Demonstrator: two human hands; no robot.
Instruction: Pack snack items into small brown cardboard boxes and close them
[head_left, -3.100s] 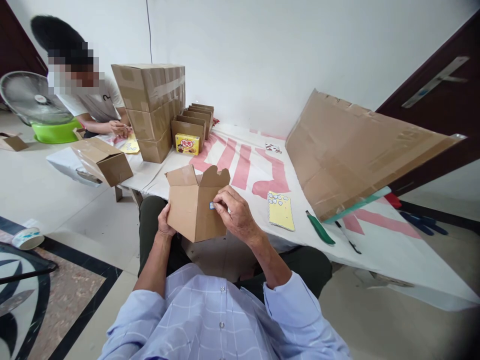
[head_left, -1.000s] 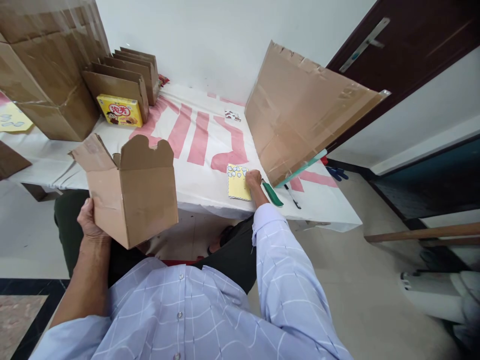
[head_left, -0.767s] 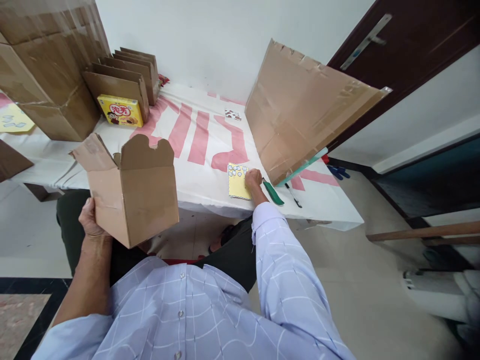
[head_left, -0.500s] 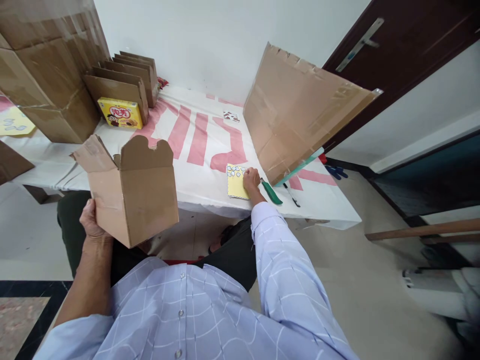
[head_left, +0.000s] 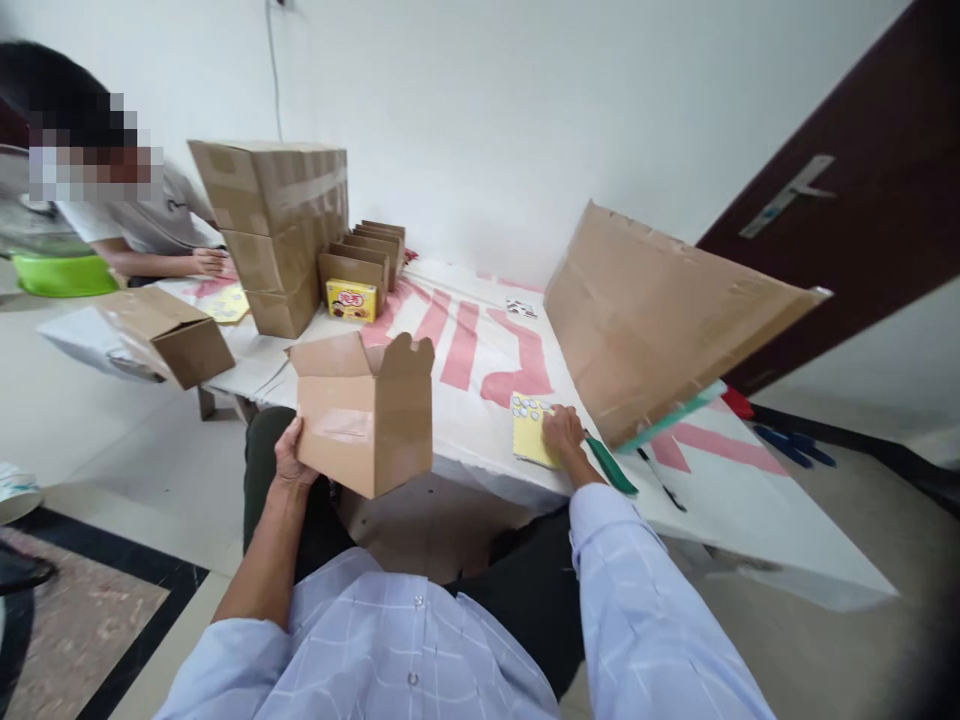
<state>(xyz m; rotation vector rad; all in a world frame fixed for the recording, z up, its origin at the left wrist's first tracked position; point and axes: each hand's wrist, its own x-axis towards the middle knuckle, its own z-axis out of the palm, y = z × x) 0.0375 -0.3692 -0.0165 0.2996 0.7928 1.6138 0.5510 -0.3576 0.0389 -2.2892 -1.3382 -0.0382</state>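
My left hand (head_left: pixel 289 462) grips the lower left corner of a small open cardboard box (head_left: pixel 367 415), held upright over my lap with its top flaps up. My right hand (head_left: pixel 562 433) rests curled on a yellow sticker sheet (head_left: pixel 527 440) that lies on the white table cover (head_left: pixel 480 420); its fingertips press on the sheet's right side, and what they pinch is hidden. A green-handled knife (head_left: pixel 611 466) lies just right of that hand.
A big cardboard sheet (head_left: pixel 660 320) leans up at the right. A stack of taped cartons (head_left: pixel 277 225), upright flat boxes (head_left: pixel 360 262) and a yellow snack box (head_left: pixel 351 299) stand at the back left. Another person (head_left: pixel 135 220) works there beside a closed box (head_left: pixel 169 335). A dark door (head_left: pixel 862 200) stands right.
My right hand left the box front and reached to the sticker sheet, where it stays. The view has swung back left, bringing the other person into sight. The box is turned slightly.
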